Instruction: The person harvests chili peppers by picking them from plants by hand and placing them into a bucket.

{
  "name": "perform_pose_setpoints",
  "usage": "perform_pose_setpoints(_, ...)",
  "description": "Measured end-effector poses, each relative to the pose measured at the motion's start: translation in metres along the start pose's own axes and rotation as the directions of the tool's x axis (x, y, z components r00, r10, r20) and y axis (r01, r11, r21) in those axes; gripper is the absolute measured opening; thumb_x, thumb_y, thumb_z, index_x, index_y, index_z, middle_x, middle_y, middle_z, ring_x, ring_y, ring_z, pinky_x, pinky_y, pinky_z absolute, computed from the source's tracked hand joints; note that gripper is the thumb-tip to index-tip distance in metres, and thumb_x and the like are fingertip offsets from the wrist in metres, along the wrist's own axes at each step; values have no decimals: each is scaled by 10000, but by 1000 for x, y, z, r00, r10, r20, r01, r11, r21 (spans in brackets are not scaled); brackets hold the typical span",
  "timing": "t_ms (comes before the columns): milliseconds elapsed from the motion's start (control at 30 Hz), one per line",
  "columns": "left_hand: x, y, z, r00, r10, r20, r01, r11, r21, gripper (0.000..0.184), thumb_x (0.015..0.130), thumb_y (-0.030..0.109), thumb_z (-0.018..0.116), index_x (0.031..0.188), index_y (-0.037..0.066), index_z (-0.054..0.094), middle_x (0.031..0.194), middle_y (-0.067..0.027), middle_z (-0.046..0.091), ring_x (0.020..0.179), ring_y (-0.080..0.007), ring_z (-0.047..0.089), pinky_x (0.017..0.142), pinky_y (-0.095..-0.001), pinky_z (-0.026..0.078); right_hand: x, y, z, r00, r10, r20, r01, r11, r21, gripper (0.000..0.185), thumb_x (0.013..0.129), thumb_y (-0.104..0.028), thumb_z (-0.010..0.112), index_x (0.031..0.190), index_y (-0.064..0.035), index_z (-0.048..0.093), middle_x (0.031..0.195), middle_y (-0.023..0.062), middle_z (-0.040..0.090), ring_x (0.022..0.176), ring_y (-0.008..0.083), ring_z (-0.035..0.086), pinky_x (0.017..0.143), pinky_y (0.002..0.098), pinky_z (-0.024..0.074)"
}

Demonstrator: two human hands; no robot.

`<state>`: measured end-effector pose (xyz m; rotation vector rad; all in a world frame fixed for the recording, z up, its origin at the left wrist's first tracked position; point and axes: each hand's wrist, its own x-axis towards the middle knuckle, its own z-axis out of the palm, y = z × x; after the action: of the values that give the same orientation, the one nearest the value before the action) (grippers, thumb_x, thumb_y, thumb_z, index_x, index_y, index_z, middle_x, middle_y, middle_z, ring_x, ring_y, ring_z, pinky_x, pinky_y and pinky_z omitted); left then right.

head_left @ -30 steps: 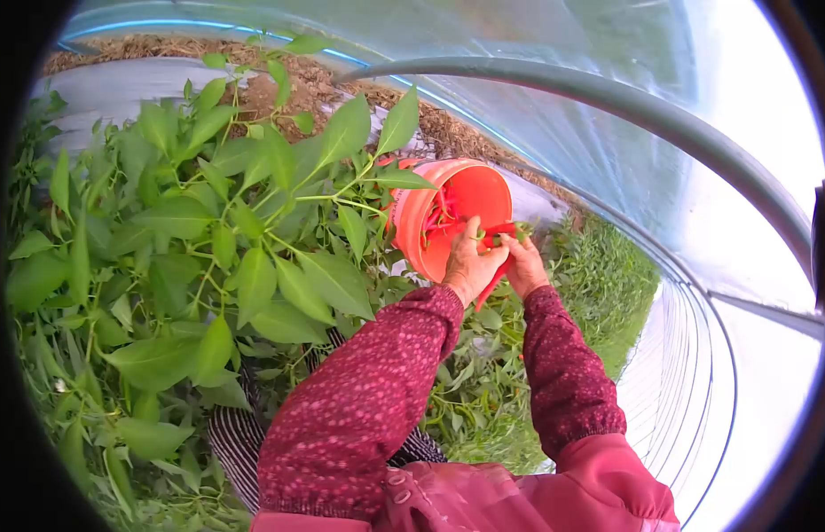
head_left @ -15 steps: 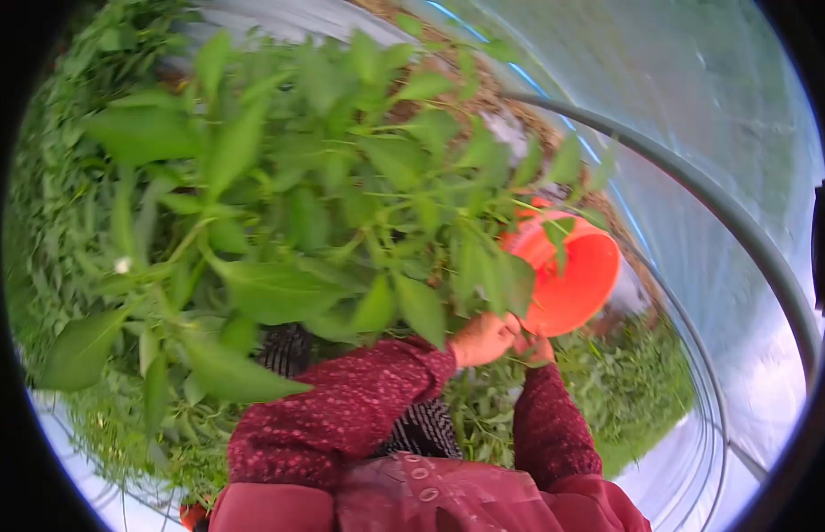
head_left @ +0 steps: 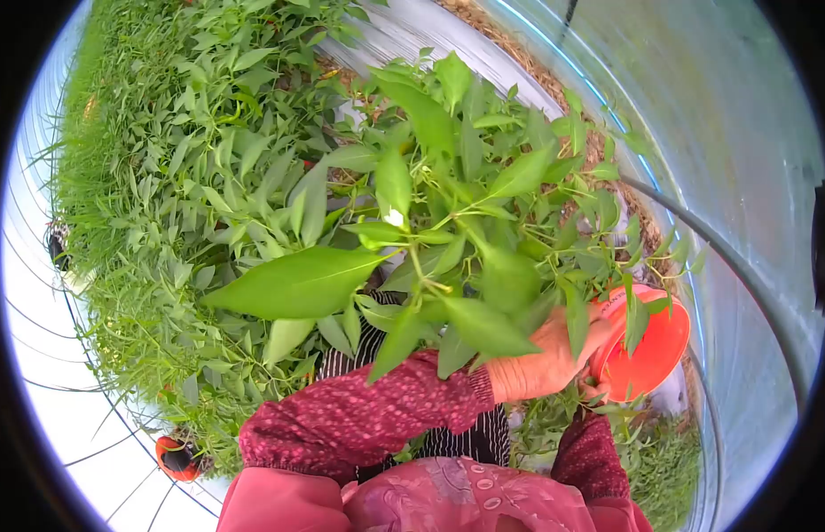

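My left hand [head_left: 546, 362] reaches across a pepper plant [head_left: 448, 213] with its fingers curled at the near side of an orange-red bucket [head_left: 648, 355]. A leaf covers part of these fingers, and what they hold, if anything, is hidden. Just below, my right hand [head_left: 593, 390] is mostly hidden by the left hand and the bucket. Its fingers look bent close to the bucket's rim; I cannot make out what is in them. The bucket is tilted, its mouth facing me, with leaves hanging in front of it. A small white flower [head_left: 394, 218] shows on the plant.
Dense green plants [head_left: 191, 177] fill the left side. A grey hoop pipe [head_left: 741, 266] and clear plastic sheeting [head_left: 750, 133] curve along the right. Pale ground cover [head_left: 412, 35] runs behind the plant. A red and black object [head_left: 176, 458] stands at lower left.
The view has shifted, and the bucket and both hands appear farther right and lower. My left hand now lies higher against the bucket's side, over the right hand.
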<state>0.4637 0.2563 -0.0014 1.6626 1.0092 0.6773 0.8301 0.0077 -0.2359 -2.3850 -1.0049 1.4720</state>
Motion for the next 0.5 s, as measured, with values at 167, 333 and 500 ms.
perform_pose_setpoints(167, 29, 28, -96, 908, 306, -288, -55, 766, 640, 439, 737, 85, 530, 1168, 11, 491, 1231, -188, 473, 1144, -367, 452, 935, -524, 360, -3, -20, -49, 981, 186, 57, -158, 593, 789, 287, 801, -99, 463, 1036, 16, 581, 971, 174, 622, 850, 282, 622, 719, 411, 526)
perform_pose_setpoints(333, -3, -21, -145, 936, -215, -280, 351, 489, 798, 372, 727, 127, 581, 1095, 84, 539, 1155, -173, 475, 1139, -393, 429, 939, -576, 312, -52, -72, -97, 819, 543, -185, -313, 694, 648, 286, 758, -55, 430, 1012, 13, 545, 889, 162, 630, 682, 287, 645, 556, 458, 546)
perform_pose_setpoints(500, -54, -56, -130, 897, -397, -192, 412, 600, 686, 536, 752, 127, 538, 1281, 150, 448, 1295, -219, 390, 1256, -478, 269, 976, -616, 263, -149, -269, -128, 897, 358, -260, -169, 820, 547, 308, 731, -10, 435, 1019, 22, 538, 947, 134, 626, 719, 260, 647, 575, 356, 550)
